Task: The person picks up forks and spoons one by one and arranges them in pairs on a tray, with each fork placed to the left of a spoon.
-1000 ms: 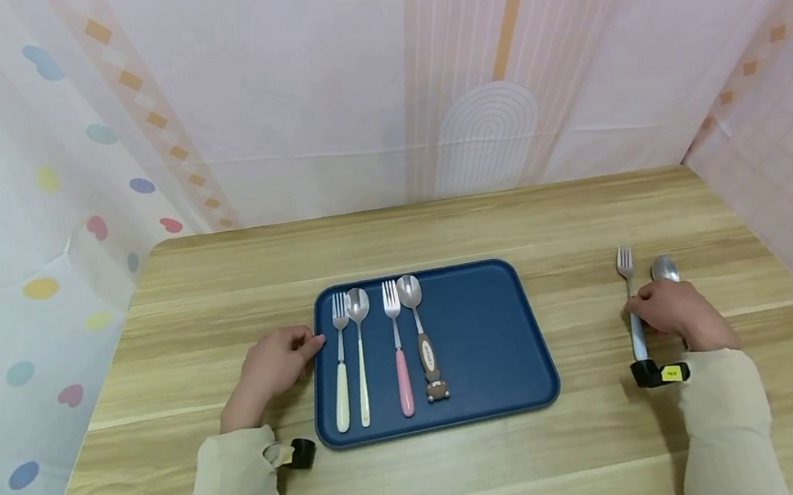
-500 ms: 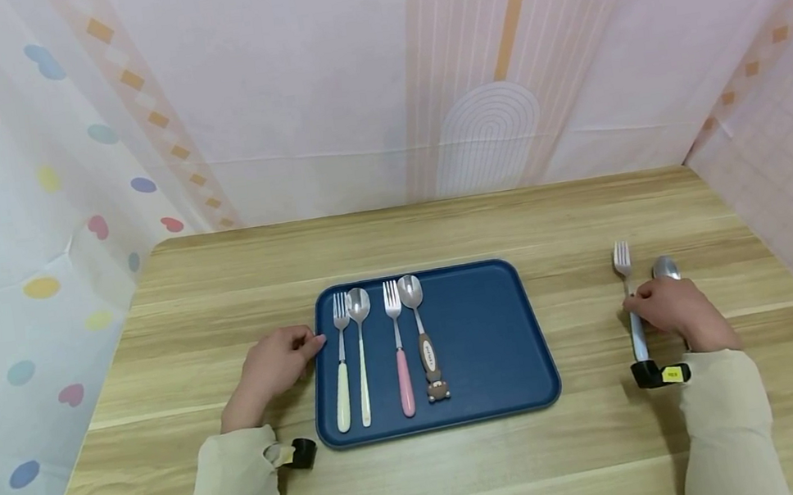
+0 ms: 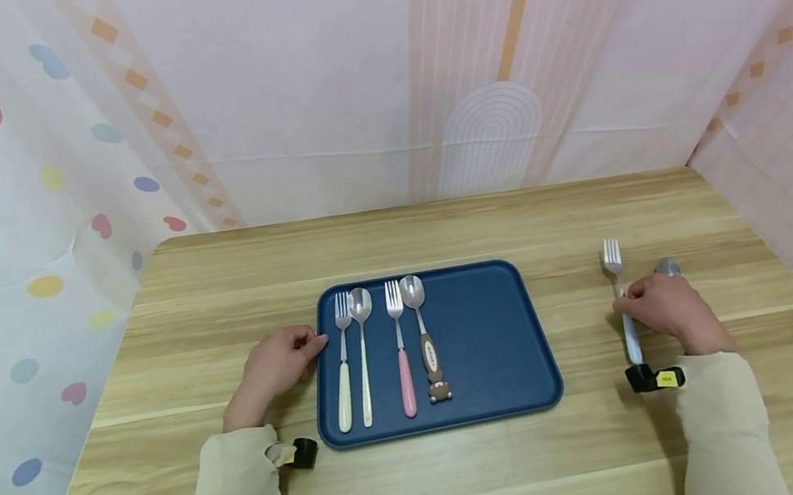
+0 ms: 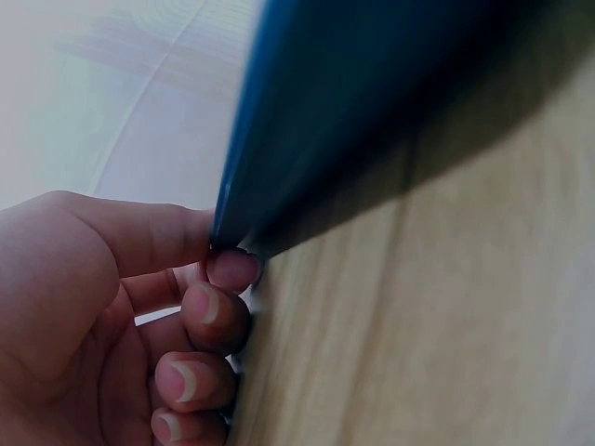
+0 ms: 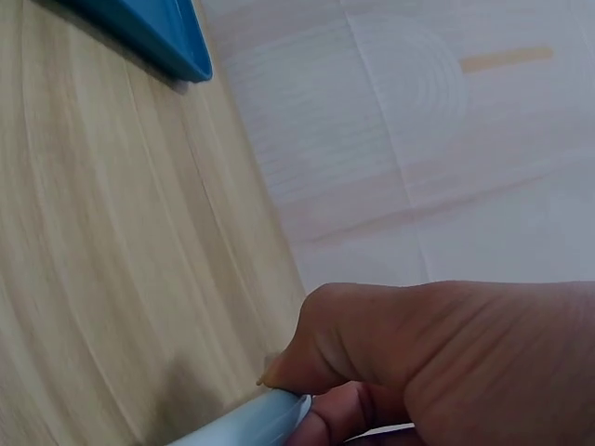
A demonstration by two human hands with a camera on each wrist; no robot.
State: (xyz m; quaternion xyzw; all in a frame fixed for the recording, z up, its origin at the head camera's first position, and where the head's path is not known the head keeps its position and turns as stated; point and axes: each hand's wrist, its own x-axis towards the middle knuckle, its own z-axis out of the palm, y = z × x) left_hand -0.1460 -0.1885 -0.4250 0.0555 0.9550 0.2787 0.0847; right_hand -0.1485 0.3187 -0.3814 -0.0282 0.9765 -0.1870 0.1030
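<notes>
At the tray's left edge, my left hand [image 3: 280, 361] pinches the rim of the blue tray [image 3: 489, 335] between thumb and index finger. The left wrist view shows that edge close up, the other fingers curled below it. My right hand [image 3: 667, 305] holds a fork [image 3: 612, 256] with a light blue handle [image 5: 244, 423], pinched near the top of the handle. Its tines point to the back of the table. Just behind that hand lies a spoon [image 3: 668, 267]; only its bowl shows, the handle being hidden under the hand and wrist.
On the tray, from left to right, lie a cream-handled fork [image 3: 344, 394], a slim spoon [image 3: 364, 383], a pink-handled fork [image 3: 406, 382] and a spoon with a brown bear handle [image 3: 430, 355]. The wooden table [image 3: 470, 486] meets a patterned curtain [image 3: 317, 84] at the back.
My right hand has shifted slightly left with the blue-handled fork, whose tines have moved left and a little back, away from the spoon. The left hand stays at the tray's edge.
</notes>
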